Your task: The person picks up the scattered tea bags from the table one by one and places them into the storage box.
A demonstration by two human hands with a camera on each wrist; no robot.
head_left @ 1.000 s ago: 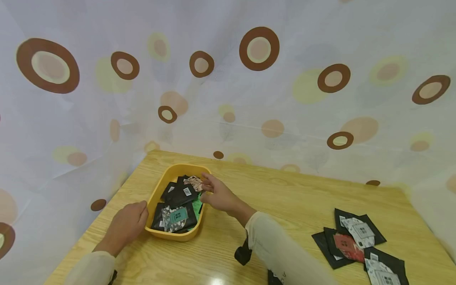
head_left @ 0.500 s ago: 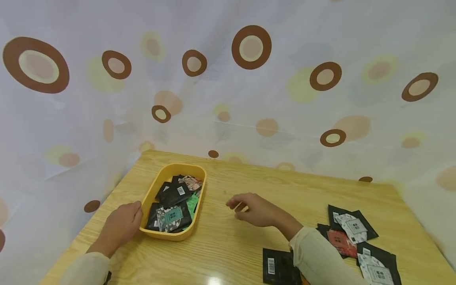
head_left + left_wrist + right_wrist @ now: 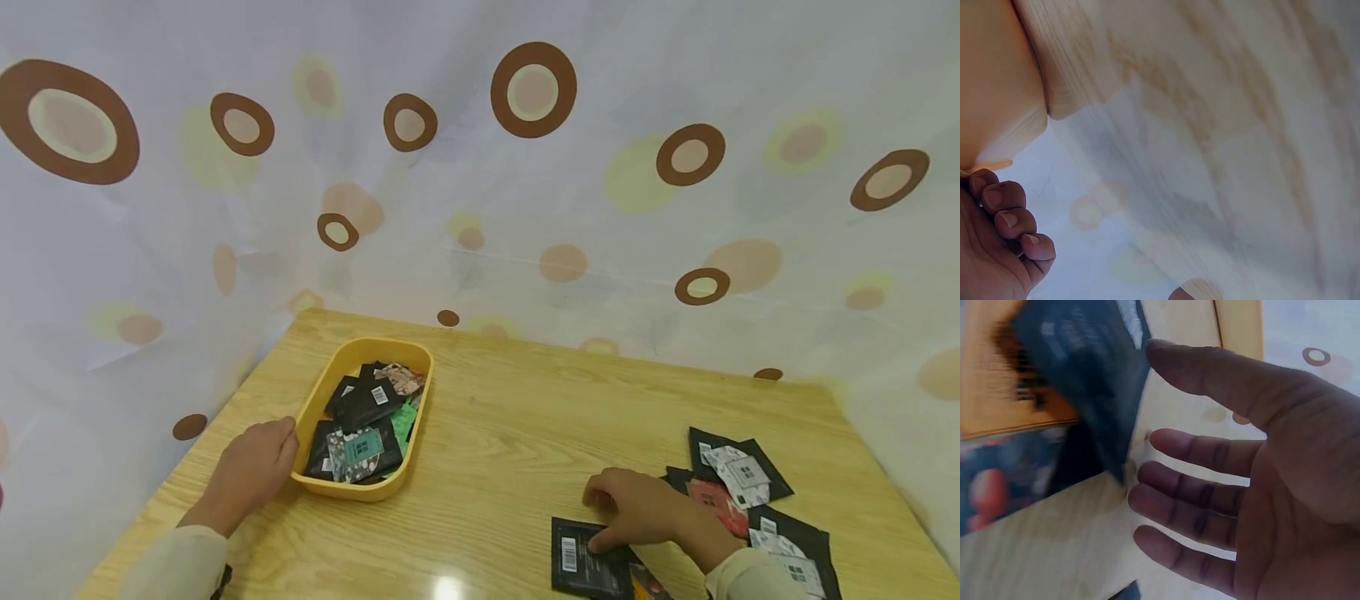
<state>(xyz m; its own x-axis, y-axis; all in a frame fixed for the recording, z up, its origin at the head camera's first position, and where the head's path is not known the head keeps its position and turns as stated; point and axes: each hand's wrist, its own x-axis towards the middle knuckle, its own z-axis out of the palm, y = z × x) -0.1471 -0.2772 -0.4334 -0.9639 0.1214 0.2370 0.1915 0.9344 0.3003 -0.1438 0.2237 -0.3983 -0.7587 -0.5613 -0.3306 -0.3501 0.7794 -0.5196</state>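
Observation:
On the left of the table is a yellow plastic bin (image 3: 360,493) with black, green and patterned flat packets (image 3: 367,404) inside. My left hand (image 3: 255,467) grips the bin's near left side by the rim; the left wrist view has its curled fingers (image 3: 1010,219) at the edge. My right hand (image 3: 641,508) is at a black packet (image 3: 585,562) with a white barcode label, near the front. In the right wrist view its fingers (image 3: 1185,487) are spread and relaxed, the thumb right at the packet's edge. Under that packet lie an orange one (image 3: 979,412) and a dark patterned one.
Right of my right hand lies a loose group of packets, among them a red one (image 3: 720,504), a white patterned one (image 3: 742,475) and a black one (image 3: 813,537). A patterned sheet (image 3: 562,208) hangs behind and left of the wooden table (image 3: 487,417).
My right hand has left the bin and moved right and toward me, to the black packet near the front. My left hand has stayed at the bin's rim.

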